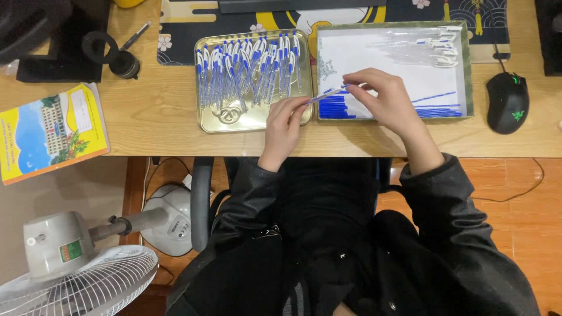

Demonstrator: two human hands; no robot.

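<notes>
A blue and clear ballpoint pen (pixel 328 93) is held level between both hands above the wooden desk. My left hand (pixel 284 124) pinches its left end and my right hand (pixel 383 99) pinches its right end. To the left lies a gold metal tray (pixel 225 120) filled with several assembled blue and white pens (pixel 252 67). Under my right hand sits a white-lined box (pixel 467 70) with blue refills (pixel 336 110) along its near edge and clear pen barrels (pixel 430 50) in its far corner.
A black computer mouse (pixel 507 100) rests right of the box. A yellow and blue booklet (pixel 51 131) hangs over the desk's left edge. A black round holder (pixel 111 54) and a patterned desk mat (pixel 181 35) lie behind. A white fan (pixel 70 269) stands on the floor, lower left.
</notes>
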